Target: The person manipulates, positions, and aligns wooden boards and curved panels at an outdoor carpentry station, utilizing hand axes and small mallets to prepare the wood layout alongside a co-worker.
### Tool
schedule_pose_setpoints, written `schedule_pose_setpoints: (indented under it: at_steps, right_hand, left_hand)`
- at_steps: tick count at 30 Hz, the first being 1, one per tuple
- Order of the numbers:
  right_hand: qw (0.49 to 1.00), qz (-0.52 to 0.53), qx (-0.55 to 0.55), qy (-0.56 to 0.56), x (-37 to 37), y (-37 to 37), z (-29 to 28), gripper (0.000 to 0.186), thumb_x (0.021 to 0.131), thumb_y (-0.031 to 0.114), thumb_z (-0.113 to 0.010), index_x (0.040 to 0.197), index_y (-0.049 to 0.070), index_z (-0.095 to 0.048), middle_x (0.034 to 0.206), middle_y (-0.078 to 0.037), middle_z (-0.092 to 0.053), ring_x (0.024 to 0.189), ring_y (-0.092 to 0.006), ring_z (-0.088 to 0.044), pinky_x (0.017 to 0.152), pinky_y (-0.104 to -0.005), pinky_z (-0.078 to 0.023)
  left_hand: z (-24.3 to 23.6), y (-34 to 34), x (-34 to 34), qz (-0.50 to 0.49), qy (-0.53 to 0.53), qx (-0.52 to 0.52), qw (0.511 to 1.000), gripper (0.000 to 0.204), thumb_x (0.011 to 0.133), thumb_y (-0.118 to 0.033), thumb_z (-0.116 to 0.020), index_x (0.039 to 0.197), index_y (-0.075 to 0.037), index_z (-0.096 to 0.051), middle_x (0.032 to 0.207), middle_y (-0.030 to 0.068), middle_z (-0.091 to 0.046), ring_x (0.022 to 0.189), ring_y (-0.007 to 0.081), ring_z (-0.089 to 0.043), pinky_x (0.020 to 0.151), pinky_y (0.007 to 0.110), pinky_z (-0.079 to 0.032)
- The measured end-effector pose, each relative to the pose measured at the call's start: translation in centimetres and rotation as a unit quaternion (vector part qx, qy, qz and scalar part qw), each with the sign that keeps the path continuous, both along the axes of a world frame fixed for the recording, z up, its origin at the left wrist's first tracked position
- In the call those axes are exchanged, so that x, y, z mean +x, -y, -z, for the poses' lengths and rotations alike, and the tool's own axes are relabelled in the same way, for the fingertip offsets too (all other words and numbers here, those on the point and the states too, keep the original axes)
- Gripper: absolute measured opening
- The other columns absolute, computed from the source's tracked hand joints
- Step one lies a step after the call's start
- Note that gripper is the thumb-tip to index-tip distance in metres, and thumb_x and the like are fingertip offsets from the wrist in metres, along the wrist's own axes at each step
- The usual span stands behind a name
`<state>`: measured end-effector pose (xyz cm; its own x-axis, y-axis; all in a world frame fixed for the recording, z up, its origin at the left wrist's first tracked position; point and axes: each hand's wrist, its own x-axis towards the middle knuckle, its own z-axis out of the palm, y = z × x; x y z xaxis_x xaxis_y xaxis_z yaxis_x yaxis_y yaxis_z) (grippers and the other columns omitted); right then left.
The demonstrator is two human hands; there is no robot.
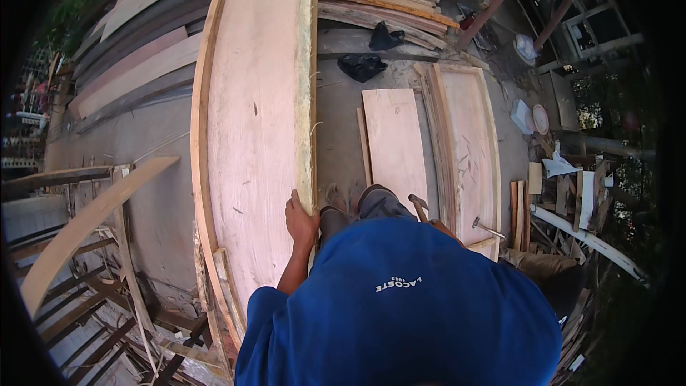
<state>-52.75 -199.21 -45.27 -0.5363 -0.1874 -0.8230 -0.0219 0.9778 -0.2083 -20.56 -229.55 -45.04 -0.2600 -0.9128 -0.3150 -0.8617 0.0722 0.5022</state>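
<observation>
Grey floor [161, 121] spreads around a long pale plywood panel [254, 100], with stacked boards [136, 75] to the panel's left and a pair of black plastic bags [361, 66] to its right. Wooden battens edge the panel on both sides; the left batten [201, 100] bows in the fisheye view, and the right batten [305, 100] runs away from the person in the blue shirt [400, 307].

At the panel's near right, the left hand [302, 225] rests against the right batten, fingers on the panel side. Its thumb is not clear, so I cannot tell whether it pinches the wood or simply braces it. The right hand is out of sight — its grip cannot be told. Right of the panel, a hammer [419, 209] juts past the shirt; a second hammer [488, 227] lies farther right.

For a good hold, I judge that even pressure should keep the batten flush against the panel — with fingertips clear of the joint and the rough outer side, where thin slivers stick out.
</observation>
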Motion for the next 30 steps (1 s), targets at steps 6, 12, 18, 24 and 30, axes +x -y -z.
schedule_pose_setpoints:
  at_steps: [6, 12, 18, 24, 30]
  right_hand:
    - [1.0, -0.003, -0.02, 0.023, -5.4, 4.7, 2.7, 0.059, 0.082, 0.039, -0.079, 0.106, -0.013, -0.068, 0.097, -0.024, -0.073, 0.09, -0.0319, -0.072, 0.077, -0.0428, -0.056]
    - [0.998, -0.007, -0.047, 0.049, -11.2, 11.5, 3.8, 0.055, 0.084, 0.035, -0.078, 0.108, -0.013, -0.067, 0.092, -0.021, -0.073, 0.081, -0.0292, -0.071, 0.071, -0.0418, -0.056]
    - [0.994, 0.026, -0.074, 0.075, -17.2, 18.0, 4.6, 0.052, 0.086, 0.031, -0.077, 0.109, -0.014, -0.066, 0.088, -0.019, -0.072, 0.071, -0.0264, -0.07, 0.065, -0.0408, -0.056]
    - [0.985, 0.122, -0.073, 0.092, -23.2, 21.9, 7.4, 0.03, 0.088, 0.02, -0.072, 0.099, -0.007, -0.065, 0.074, -0.011, -0.063, 0.06, -0.0226, -0.062, 0.054, -0.0425, -0.051]
    - [0.994, -0.014, -0.01, 0.104, -26.9, 27.1, 4.4, 0.055, 0.085, 0.031, -0.074, 0.122, -0.009, -0.068, 0.109, -0.022, -0.075, 0.096, -0.0306, -0.073, 0.085, -0.041, -0.056]
  left_hand:
    - [-0.2, 4.8, -4.1, -0.026, -0.027, -0.049, 0.998, 0.092, 0.079, -0.025, -0.083, 0.154, -0.001, -0.036, 0.148, 0.0267, -0.046, 0.134, 0.0442, -0.047, 0.111, 0.049, -0.043]
    - [-0.7, 12.4, -10.6, -0.022, -0.048, -0.061, 0.997, 0.092, 0.08, -0.024, -0.082, 0.155, 0.0, -0.035, 0.15, 0.0281, -0.046, 0.137, 0.045, -0.046, 0.114, 0.049, -0.041]
    - [-1.5, 18.3, -15.1, -0.023, -0.052, -0.057, 0.997, 0.091, 0.08, -0.023, -0.081, 0.155, 0.001, -0.035, 0.149, 0.0286, -0.046, 0.137, 0.0446, -0.046, 0.115, 0.048, -0.041]
    - [-2.0, 26.5, -21.3, 0.0, -0.065, -0.073, 0.995, 0.091, 0.082, -0.023, -0.081, 0.155, 0.001, -0.034, 0.149, 0.0291, -0.047, 0.138, 0.0443, -0.045, 0.116, 0.047, -0.04]
    - [0.3, 31.9, -25.1, -0.001, -0.018, -0.112, 0.994, 0.078, 0.081, -0.016, -0.078, 0.148, 0.004, -0.043, 0.141, 0.0282, -0.053, 0.123, 0.0458, -0.052, 0.107, 0.051, -0.043]
